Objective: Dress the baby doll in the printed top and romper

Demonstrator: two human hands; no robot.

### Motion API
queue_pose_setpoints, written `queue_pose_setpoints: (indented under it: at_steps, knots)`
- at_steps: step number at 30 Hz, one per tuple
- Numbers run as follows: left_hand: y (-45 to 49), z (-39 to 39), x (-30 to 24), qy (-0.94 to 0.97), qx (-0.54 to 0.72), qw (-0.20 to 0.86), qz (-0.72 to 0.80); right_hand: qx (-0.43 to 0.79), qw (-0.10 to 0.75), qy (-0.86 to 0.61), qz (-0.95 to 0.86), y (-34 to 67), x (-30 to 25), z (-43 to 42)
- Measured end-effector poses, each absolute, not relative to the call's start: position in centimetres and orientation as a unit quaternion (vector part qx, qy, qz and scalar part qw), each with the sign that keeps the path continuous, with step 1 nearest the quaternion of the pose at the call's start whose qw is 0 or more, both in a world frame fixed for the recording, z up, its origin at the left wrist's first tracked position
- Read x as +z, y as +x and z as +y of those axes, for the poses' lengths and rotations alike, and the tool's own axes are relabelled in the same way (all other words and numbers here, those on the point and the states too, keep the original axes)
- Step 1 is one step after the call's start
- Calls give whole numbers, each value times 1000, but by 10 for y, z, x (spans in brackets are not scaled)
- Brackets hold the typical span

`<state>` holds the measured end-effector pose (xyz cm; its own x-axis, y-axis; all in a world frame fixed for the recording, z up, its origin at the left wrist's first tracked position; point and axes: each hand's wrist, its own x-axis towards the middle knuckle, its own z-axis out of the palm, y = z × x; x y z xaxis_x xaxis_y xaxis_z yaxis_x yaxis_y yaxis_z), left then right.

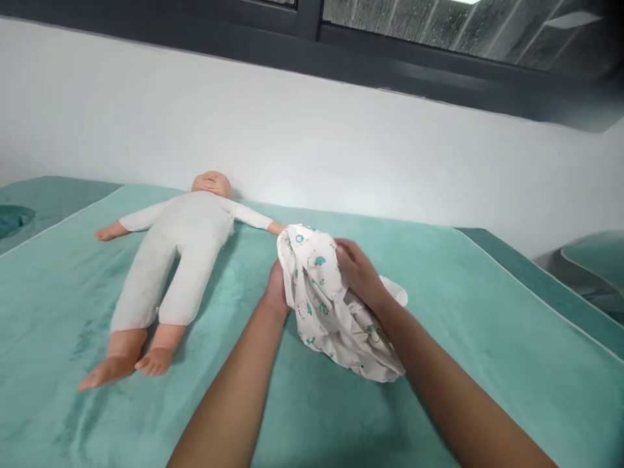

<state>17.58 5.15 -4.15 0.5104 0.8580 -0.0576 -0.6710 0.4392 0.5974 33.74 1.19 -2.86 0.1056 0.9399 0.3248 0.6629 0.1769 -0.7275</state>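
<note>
Two hands on one bundle. Starting left: baby doll point(180, 260) flat on its back on the teal blanket point(73, 403), arms spread, well left of the fingers. Left hand point(277, 289) tucked behind the printed garment point(324, 299), fingers hidden by cloth, so can't tell how far closed, though clearly pressed against it. Right hand point(358, 270) curled over the top, fingers closed on the fabric. Garment bunched between both hands, lower part on the blanket, doll's near hand just beyond the fingertips. Looks like the gathering-up stage. Next probably calls for finding an opening and spreading it.
</note>
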Motion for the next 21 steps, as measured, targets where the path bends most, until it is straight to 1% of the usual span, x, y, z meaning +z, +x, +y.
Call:
queue_pose_setpoints:
  at_steps: [1, 3, 6, 8, 10, 12, 14, 18, 19, 21]
  knots:
    - [175, 54, -40, 248, 460, 835, 173, 182, 379, -634, -649, 340, -42, 5]
    - [174, 57, -37, 240, 485, 825, 163, 165, 310, -666, -658, 350, -55, -12]
    - [169, 60, -30, 244, 565, 775, 141, 122, 212, -686, -686, 371, -46, -36]
    - [165, 61, -25, 253, 600, 748, 127, 119, 171, -698, -685, 387, -35, -50]
    - [160, 61, -21, 255, 615, 735, 125, 123, 159, -732, -652, 407, -26, -64]
    - [156, 61, -18, 250, 626, 728, 127, 120, 164, -776, -597, 434, -19, -80]
    - [155, 61, -16, 242, 639, 719, 123, 90, 173, -819, -539, 468, -14, -96]
    - [157, 61, -20, 238, 654, 707, 122, -4, 136, -881, -454, 542, -5, -122]
    - [159, 61, -22, 236, 654, 706, 137, -27, 134, -880, -456, 554, -4, -126]
    - [162, 62, -28, 226, 655, 698, 181, -62, 161, -843, -509, 559, -5, -131]
